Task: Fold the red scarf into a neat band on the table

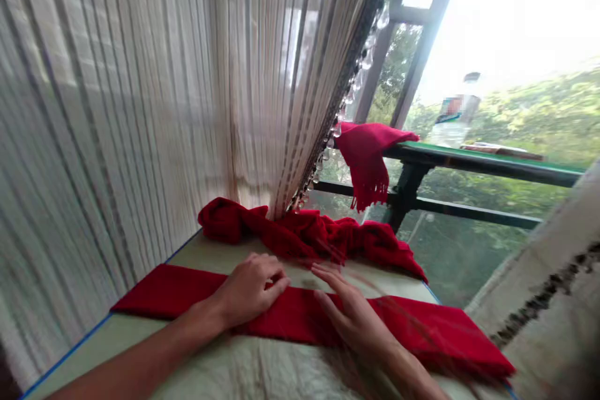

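A long red cloth [422, 329], folded flat into a neat strip, lies across the pale tabletop. My left hand [255, 287] rests on its middle, fingers loosely bent over the far edge and the thumb apart from them. To the right, my right hand [349, 309] is over the same strip with its fingers stretched out. Neither hand grips anything that I can see. Behind them, a crumpled red cloth [319, 234] lies in a loose heap along the far end of the table.
The table [262, 365] has a blue edge. A striped string curtain [178, 87] with beads hangs at the left and back. Beyond, a fringed red scarf [368, 159] drapes over a dark railing [497, 164], where a clear plastic bottle [457, 115] stands by a window.
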`<state>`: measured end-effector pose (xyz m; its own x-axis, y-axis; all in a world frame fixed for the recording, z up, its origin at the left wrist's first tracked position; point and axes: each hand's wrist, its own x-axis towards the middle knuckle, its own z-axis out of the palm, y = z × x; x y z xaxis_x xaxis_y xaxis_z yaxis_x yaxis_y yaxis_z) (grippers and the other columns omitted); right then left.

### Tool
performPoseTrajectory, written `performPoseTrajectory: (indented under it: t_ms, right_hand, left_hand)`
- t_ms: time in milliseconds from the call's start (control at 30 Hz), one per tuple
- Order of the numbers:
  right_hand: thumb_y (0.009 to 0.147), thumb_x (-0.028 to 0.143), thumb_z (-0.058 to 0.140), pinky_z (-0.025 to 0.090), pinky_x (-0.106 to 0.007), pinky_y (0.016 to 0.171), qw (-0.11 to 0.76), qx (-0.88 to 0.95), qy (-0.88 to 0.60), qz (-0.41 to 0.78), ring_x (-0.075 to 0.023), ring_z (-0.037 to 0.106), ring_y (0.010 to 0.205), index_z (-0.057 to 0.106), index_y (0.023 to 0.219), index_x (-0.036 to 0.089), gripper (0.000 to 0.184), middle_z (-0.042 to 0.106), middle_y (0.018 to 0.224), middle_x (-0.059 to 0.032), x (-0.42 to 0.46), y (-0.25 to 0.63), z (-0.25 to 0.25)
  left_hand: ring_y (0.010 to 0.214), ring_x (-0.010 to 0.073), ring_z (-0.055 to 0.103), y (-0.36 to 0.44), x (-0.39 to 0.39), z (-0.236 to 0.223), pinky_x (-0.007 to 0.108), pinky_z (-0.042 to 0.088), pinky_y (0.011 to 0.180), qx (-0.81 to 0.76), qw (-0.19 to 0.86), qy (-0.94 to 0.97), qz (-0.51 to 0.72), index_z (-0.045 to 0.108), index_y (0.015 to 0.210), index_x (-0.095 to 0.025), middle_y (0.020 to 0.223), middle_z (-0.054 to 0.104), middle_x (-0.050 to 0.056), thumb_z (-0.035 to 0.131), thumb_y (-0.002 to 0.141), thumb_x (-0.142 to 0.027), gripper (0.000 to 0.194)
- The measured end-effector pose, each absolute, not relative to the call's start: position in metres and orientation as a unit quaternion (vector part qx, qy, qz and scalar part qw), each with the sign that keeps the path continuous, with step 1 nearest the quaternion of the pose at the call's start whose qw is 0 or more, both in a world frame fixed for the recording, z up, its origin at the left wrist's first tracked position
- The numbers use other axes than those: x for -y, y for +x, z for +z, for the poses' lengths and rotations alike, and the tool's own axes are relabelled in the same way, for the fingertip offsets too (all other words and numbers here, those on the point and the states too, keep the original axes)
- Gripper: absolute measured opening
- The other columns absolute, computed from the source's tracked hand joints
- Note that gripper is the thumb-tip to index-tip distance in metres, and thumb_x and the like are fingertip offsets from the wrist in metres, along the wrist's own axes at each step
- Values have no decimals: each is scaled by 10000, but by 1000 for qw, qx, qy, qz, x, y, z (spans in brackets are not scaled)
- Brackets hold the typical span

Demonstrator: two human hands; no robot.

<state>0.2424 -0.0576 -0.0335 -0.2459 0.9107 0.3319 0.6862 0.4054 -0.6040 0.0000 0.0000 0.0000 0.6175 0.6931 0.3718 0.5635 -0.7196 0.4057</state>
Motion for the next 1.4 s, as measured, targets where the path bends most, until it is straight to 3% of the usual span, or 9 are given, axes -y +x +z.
performPoseTrajectory:
  t_ms: [167,400,500,633,767,867,1000,1133,1400]
  right_hand:
    - [975,504,443,358,-515,1189,343,769,-517,154,-255,467,1395,544,1382,248,491,543,1474,-103,58,241,-42]
    - [944,532,455,473,-515,1101,338,784,-510,105,-293,542,1329,645,1288,293,460,607,1411,-89,57,243,-47]
    - [946,507,453,471,-501,1104,316,799,-504,86,-286,542,1330,638,1310,313,451,592,1427,-73,62,240,-41]
    - [937,469,469,441,-476,1130,278,829,-479,77,-273,525,1342,586,1371,348,466,540,1474,-50,63,237,-45]
    - [917,495,470,340,-524,1177,214,843,-489,58,-303,444,1391,516,1428,376,526,456,1529,-32,49,238,-62]
    - [933,548,419,254,-569,1196,157,849,-500,62,-303,312,1453,382,1488,397,577,337,1581,3,42,238,-68]
    - [931,638,356,89,-610,1206,110,830,-543,63,-289,137,1495,230,1520,392,651,192,1612,29,48,235,-61]
    - [919,710,261,38,-594,1209,43,810,-575,104,-278,64,1501,207,1532,343,717,138,1615,36,59,228,-47]
    - [927,704,220,57,-558,1225,-8,803,-584,116,-262,23,1507,167,1552,285,754,74,1626,11,67,219,-28]
  left_hand:
    - [721,150,526,-1,-1,-3,302,314,731,-374,106,884,261,571,704,-166,725,610,-2,561,935,-342,290]
    - [557,102,375,-4,-3,-8,302,227,588,-379,128,879,259,385,559,-161,548,429,-32,564,837,-246,342]
    - [524,98,355,-5,-1,-10,299,192,543,-394,139,870,263,401,548,-163,522,406,-32,576,842,-285,363]
    - [530,116,430,-6,1,-9,309,213,533,-400,119,873,254,534,580,-179,545,520,-13,588,889,-377,370]
    - [701,188,612,-18,-8,6,322,384,616,-368,84,892,250,686,719,-185,731,695,55,574,929,-402,322]
    - [1038,250,653,-49,-19,17,356,481,919,-352,118,900,228,745,1054,-187,1082,741,91,499,977,-350,305]
    - [1498,331,246,-113,-22,9,567,165,1225,-413,133,893,122,455,1496,-278,1581,378,47,334,1034,-506,529]
    - [1527,340,108,-159,-10,-8,666,38,1201,-439,118,888,70,270,1554,-401,1640,219,9,316,1020,-586,567]
    - [1525,351,107,-161,1,-5,680,37,1188,-422,89,902,23,214,1555,-439,1656,148,16,363,974,-667,642]
